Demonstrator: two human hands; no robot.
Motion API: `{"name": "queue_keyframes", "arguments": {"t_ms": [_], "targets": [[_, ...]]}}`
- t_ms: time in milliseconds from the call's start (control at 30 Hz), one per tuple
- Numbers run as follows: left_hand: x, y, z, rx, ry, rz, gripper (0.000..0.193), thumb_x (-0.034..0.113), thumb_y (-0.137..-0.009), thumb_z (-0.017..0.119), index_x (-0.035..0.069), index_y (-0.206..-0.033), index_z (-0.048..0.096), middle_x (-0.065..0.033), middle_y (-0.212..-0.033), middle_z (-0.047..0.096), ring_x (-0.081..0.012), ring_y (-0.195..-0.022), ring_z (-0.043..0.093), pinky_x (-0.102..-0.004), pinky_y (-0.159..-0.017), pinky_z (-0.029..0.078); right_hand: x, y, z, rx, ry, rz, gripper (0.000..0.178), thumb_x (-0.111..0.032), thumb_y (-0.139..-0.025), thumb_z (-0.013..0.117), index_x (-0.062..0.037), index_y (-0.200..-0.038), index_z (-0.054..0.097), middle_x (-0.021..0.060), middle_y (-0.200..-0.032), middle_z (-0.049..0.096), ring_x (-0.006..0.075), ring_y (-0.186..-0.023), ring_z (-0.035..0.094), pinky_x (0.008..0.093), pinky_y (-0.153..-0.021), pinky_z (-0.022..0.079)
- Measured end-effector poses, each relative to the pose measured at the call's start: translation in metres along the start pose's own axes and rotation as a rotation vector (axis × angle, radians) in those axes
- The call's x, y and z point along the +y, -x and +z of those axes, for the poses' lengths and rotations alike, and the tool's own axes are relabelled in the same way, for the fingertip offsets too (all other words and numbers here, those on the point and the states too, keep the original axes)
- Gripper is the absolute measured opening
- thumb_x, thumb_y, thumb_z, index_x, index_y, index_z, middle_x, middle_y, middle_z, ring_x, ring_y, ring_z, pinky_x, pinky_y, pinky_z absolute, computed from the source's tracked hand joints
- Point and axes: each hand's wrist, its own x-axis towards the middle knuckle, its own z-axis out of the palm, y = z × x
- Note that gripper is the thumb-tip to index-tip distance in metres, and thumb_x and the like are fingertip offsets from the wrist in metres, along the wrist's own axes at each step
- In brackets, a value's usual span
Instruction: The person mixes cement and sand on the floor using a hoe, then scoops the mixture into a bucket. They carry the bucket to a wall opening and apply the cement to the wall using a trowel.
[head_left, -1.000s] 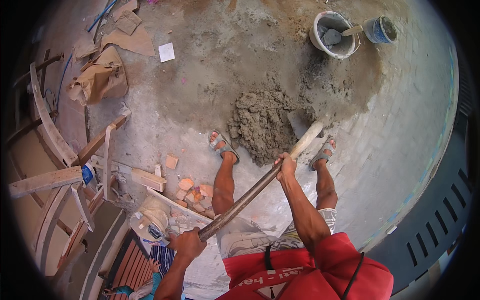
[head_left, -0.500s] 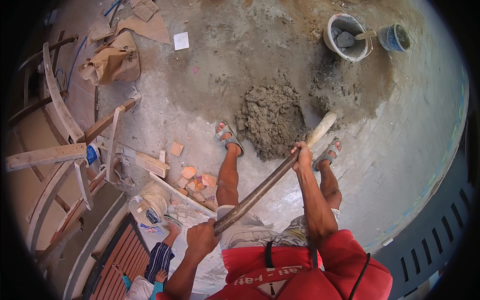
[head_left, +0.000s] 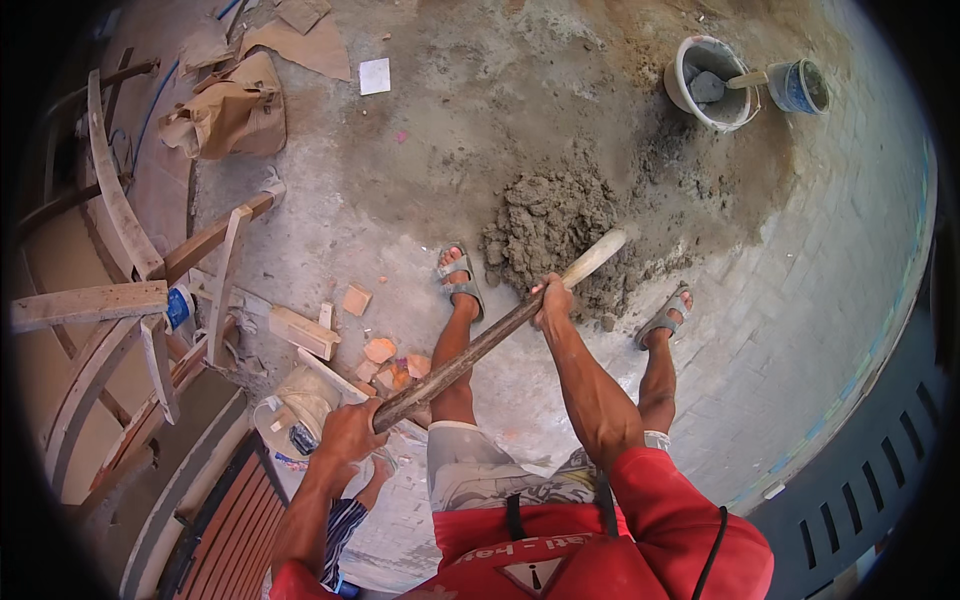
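The handle [head_left: 500, 335] slants from the left hand [head_left: 350, 430], clenched on its near end, up past the right hand [head_left: 553, 298], gripping nearer the mortar pile [head_left: 550, 225], where its far end lies.

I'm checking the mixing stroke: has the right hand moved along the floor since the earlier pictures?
Cannot tell: the right hand grips the wooden handle beside the mortar pile as before; the camera shifted.

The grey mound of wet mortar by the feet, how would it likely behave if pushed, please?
The lumpy grey mortar mound looks damp and clumpy, so it would probably feel heavy and shear into clods rather than slide whole. Smears on the concrete floor suggest it sticks.
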Motion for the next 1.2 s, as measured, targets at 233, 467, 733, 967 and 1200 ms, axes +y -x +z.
{"name": "queue_keyframes", "arguments": {"t_ms": [233, 467, 733, 967, 1200], "targets": [[-0.149, -0.005, 0.067, 0.207, -0.127, 0.025, 0.037, 0.013, -0.058, 0.077, 0.009, -0.091, 0.061, -0.0103, -0.087, 0.063, -0.0317, -0.085, 0.059, -0.0425, -0.076, 0.048, 0.053, 0.107, -0.017, -0.109, -0.216, 0.046, 0.014, 0.001, -0.078, 0.059, -0.0039, -0.083, 0.047, 0.0075, -0.073, 0.053, 0.0198, -0.064, 0.057, 0.0349, -0.060, 0.053], [-0.170, 0.026, 0.103, 0.258, -0.118, -0.009, 0.033, 0.009, -0.059, 0.075, 0.011, -0.089, 0.061, -0.0063, -0.089, 0.060, -0.0281, -0.091, 0.056, -0.0419, -0.079, 0.045, 0.029, 0.219, -0.067, -0.298, -0.239, 0.089, 0.015, 0.004, -0.078, 0.060, -0.0058, -0.083, 0.049, 0.0082, -0.079, 0.056, 0.0231, -0.075, 0.060, 0.0374, -0.076, 0.053], [-0.189, 0.002, 0.119, 0.294, -0.143, -0.134, 0.026, 0.008, -0.064, 0.070, 0.011, -0.089, 0.063, -0.0059, -0.091, 0.060, -0.0290, -0.094, 0.054, -0.0436, -0.078, 0.044, 0.031, 0.231, -0.076, -0.387, -0.214, 0.234, 0.017, 0.004, -0.077, 0.060, -0.0084, -0.083, 0.049, 0.0069, -0.085, 0.059, 0.0252, -0.090, 0.060, 0.0373, -0.087, 0.048], [-0.164, 0.093, 0.114, 0.456, -0.097, -0.063, 0.025, 0.006, -0.057, 0.073, 0.007, -0.079, 0.061, -0.0121, -0.079, 0.058, -0.0340, -0.084, 0.054, -0.0443, -0.073, 0.042, 0.011, 0.292, -0.105, -0.398, -0.232, 0.376, 0.019, 0.009, -0.076, 0.054, -0.0085, -0.084, 0.049, 0.0091, -0.087, 0.057, 0.0253, -0.092, 0.058, 0.0371, -0.086, 0.046], [-0.014, 0.121, 0.075, 0.336, -0.079, -0.235, 0.011, 0.010, -0.066, 0.068, 0.008, -0.074, 0.062, -0.0147, -0.072, 0.064, -0.0357, -0.064, 0.062, -0.0469, -0.061, 0.049, 0.017, 0.130, -0.083, -0.354, -0.174, 0.405, 0.006, -0.007, -0.077, 0.053, -0.0046, -0.075, 0.048, 0.0089, -0.064, 0.052, 0.0259, -0.061, 0.053, 0.0370, -0.066, 0.048]]}}
